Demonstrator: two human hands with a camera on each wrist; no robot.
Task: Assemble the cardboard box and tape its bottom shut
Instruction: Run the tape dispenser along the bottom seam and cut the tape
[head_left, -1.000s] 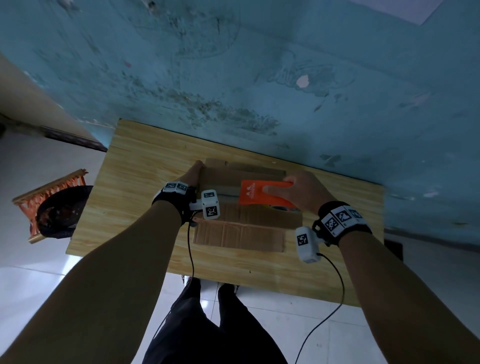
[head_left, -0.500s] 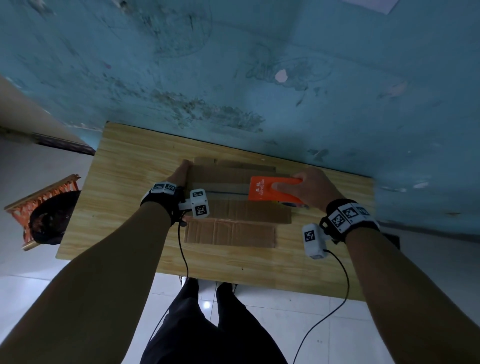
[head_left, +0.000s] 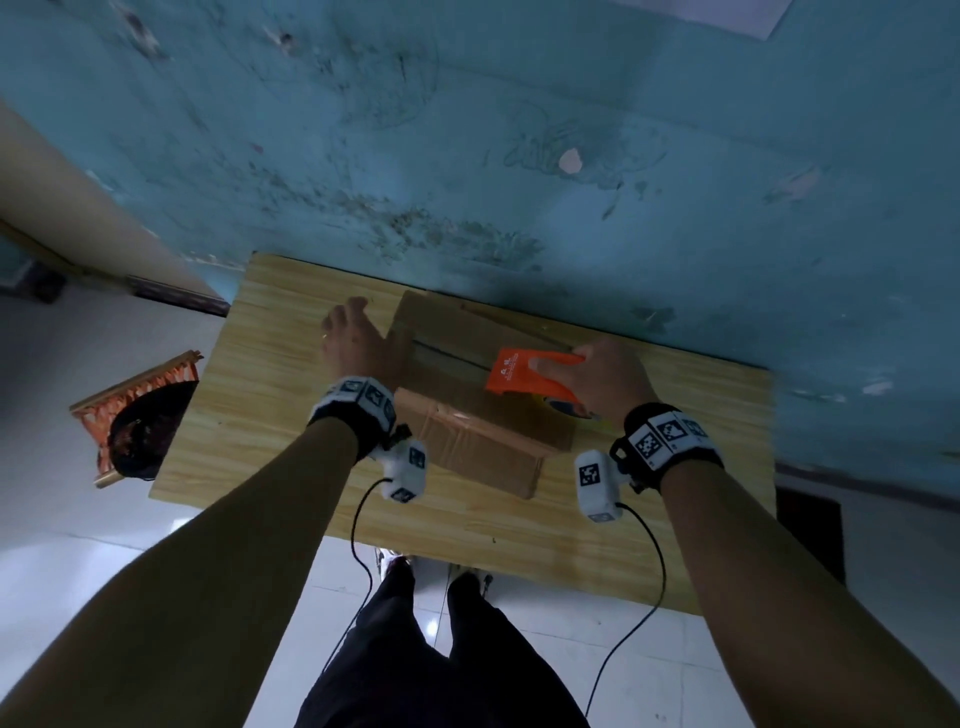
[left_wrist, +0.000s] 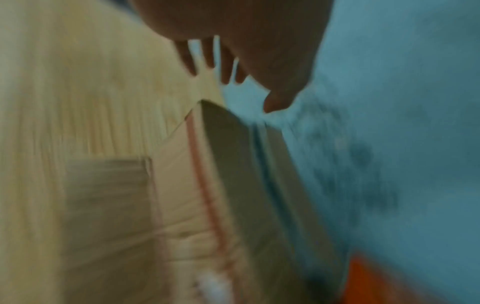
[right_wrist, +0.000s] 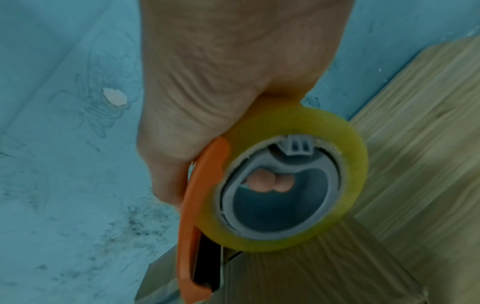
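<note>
Left hand (head_left: 358, 338) fingers spread, at box (head_left: 483, 415) left edge; right hand (head_left: 605, 376) gripping tape dispenser (head_left: 524, 371).

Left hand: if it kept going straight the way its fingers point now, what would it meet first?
Probably the blue wall. The left hand hovers open beside the box, fingers aimed past the box's far corner across bare table. No object shows in that line, though blur leaves depth unclear.

Bare forearms, banded wrists, black trousers.
Each wrist wears a black band (head_left: 667, 440) with white square-coded tags; a white camera block (head_left: 597, 487) trails 1 black cable (head_left: 655, 566).
</note>
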